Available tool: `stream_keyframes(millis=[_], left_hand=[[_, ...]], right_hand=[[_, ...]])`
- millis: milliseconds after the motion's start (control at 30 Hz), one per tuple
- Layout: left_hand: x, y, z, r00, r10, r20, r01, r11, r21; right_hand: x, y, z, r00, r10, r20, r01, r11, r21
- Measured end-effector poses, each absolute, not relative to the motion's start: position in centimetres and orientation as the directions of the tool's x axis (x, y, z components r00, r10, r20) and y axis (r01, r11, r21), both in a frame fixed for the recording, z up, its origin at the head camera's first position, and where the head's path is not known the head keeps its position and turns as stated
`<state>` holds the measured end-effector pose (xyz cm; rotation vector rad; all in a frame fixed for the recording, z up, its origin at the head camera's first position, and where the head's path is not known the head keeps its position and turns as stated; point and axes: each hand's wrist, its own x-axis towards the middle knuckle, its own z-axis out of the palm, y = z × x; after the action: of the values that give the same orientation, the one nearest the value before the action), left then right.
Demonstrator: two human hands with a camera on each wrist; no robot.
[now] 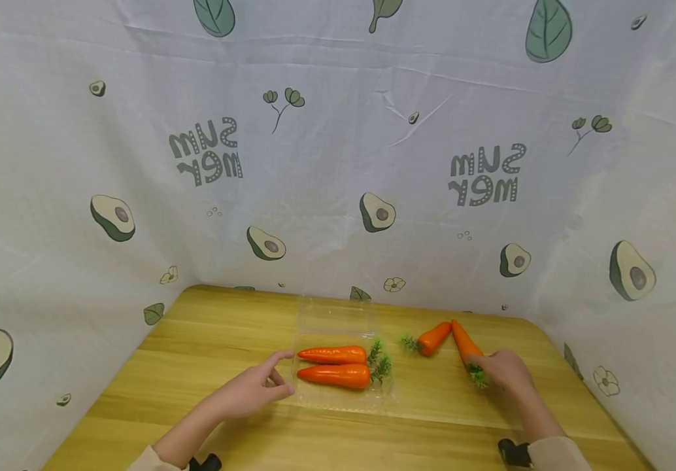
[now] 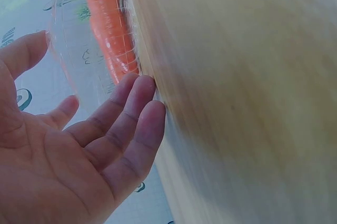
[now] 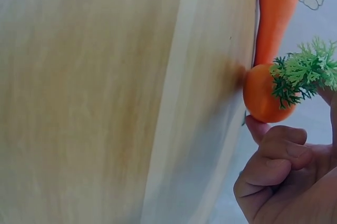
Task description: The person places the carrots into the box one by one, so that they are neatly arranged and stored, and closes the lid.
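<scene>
Head view: I counted two carrots [image 1: 333, 375] inside the clear box [image 1: 338, 398], two outside: at its three o'clock the right hand [image 1: 507, 370] pinched one carrot [image 1: 464, 343], near a loose carrot [image 1: 435, 339]; the left hand [image 1: 251, 391], fingers apart, was at nine o'clock

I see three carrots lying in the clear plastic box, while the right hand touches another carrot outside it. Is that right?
Not quite: the head view shows two carrots in the clear plastic box, not three. The right hand does touch another carrot outside it.
</scene>
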<state>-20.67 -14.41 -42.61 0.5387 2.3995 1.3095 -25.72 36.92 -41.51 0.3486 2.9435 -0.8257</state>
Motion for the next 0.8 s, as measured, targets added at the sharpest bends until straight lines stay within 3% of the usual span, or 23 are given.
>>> stream_keyframes(millis=[800], left_hand=[[-20.6, -14.4, -42.6, -0.866, 0.485, -0.122, 0.164, 0.507, 0.846]], right_hand=[[-24.8, 38.1, -40.2, -0.962, 0.218, -0.162, 0.272, 0.778, -0.567]])
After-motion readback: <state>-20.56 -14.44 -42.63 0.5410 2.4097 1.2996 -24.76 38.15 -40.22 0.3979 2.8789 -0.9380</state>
